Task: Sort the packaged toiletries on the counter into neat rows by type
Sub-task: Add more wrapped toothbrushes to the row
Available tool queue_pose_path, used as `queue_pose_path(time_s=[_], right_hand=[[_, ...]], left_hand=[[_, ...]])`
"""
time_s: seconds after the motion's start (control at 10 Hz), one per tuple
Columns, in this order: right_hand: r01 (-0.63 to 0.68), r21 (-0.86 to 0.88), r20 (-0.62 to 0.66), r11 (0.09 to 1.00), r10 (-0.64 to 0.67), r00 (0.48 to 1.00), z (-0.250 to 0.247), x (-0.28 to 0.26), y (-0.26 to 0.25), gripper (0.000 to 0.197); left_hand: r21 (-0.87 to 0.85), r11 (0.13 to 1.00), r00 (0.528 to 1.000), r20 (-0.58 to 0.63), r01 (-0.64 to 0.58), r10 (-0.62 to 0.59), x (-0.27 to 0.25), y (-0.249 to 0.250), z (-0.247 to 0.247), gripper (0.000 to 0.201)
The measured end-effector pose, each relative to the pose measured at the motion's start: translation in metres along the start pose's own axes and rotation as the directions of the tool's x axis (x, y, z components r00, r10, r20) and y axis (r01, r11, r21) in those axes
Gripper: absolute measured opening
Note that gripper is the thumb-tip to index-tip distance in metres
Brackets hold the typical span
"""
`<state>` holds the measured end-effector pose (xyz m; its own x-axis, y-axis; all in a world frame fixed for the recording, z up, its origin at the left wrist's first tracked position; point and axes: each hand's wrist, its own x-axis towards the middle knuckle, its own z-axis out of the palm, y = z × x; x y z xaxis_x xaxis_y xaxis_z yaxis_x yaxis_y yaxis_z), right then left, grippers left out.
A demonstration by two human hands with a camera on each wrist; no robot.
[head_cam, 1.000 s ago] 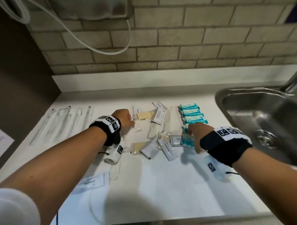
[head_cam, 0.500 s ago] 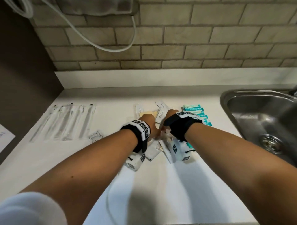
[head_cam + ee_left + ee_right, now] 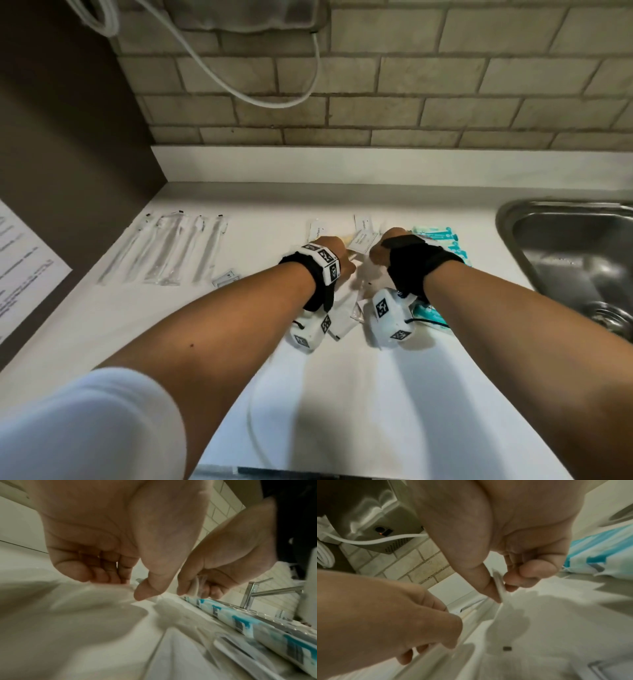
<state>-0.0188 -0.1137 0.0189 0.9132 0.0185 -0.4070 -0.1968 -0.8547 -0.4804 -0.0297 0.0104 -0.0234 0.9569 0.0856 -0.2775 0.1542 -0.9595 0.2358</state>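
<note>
Head view shows us the big white bench (image 3: 342,394) first, with a tiled wall (image 3: 445,85) behind it and a steel sink (image 3: 565,253) at the right. Our two arms reach out over the bench to the pile of packets (image 3: 346,308) in the middle.

Long clear packs (image 3: 164,250) lie side by side in a row at the far left. Blue packs (image 3: 240,623) lie in a row next to the sink, just right of our hands.

Our left hand (image 3: 334,253) is low over the pile. Its fingers are curled, and its thumb tip touches a white packet (image 3: 154,600). We cannot tell if that grip really holds it.

Our right hand (image 3: 394,246) is just beside the left one. Its thumb and fingers pinch the top edge of a thin clear packet (image 3: 500,588), and the rest of that packet hangs down to the bench. More small white packets lie under and around both hands.
</note>
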Motion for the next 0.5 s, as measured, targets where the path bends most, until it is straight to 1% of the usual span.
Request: queue_pose_path(time_s=[0.1,0.2,0.3,0.4,0.5], right_hand=[[0.008,0.087,-0.004,0.996,-0.008,1.000,-0.005,-0.012,-0.008,0.031],[0.032,0.298,-0.024,0.954,-0.027,0.999,0.001,0.003,-0.013,0.050],[0.100,0.336,-0.079,0.937,-0.078,0.994,0.016,0.004,-0.025,0.052],[0.157,0.285,-0.062,0.946,-0.146,0.987,0.028,-0.009,-0.039,0.049],[0.194,0.156,0.005,0.969,-0.197,0.980,0.042,-0.028,-0.055,0.051]], left_hand=[[-0.030,1.000,1.000,-0.004,0.004,-0.004,-0.011,-0.007,-0.021,0.029],[-0.132,0.991,0.996,-0.081,0.030,-0.041,-0.026,-0.025,-0.052,0.033],[-0.441,0.897,0.990,-0.119,0.010,-0.069,-0.046,-0.056,-0.078,0.020],[-0.553,0.832,0.970,-0.219,-0.034,-0.105,-0.067,-0.090,-0.092,0.019],[-0.410,0.912,0.953,-0.273,0.004,-0.127,-0.082,-0.116,-0.086,0.020]])
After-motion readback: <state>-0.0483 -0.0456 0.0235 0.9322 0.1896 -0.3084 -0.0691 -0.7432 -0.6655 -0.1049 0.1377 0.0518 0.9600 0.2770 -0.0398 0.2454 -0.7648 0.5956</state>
